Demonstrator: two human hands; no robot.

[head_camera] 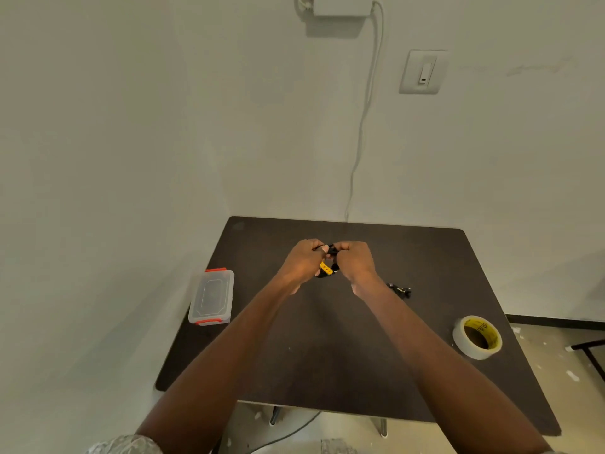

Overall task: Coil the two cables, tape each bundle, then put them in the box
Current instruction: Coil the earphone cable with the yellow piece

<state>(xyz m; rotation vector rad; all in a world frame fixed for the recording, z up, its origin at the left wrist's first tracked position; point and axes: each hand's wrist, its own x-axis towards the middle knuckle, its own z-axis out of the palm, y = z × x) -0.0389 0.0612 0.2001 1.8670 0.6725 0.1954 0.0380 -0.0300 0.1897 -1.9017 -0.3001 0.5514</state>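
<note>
Above the middle of the dark table, my left hand and my right hand are side by side, both gripping a small black cable bundle with a yellow part showing between them. Most of that cable is hidden by my fingers. A second black cable lies loose on the table to the right of my right wrist. The clear plastic box, with its lid on and orange clips, sits at the table's left edge. A roll of tape with a yellow core lies near the right edge.
The table stands in a corner, with walls behind and to the left. A white wire runs down the back wall behind the table. A black frame piece is on the floor at the right.
</note>
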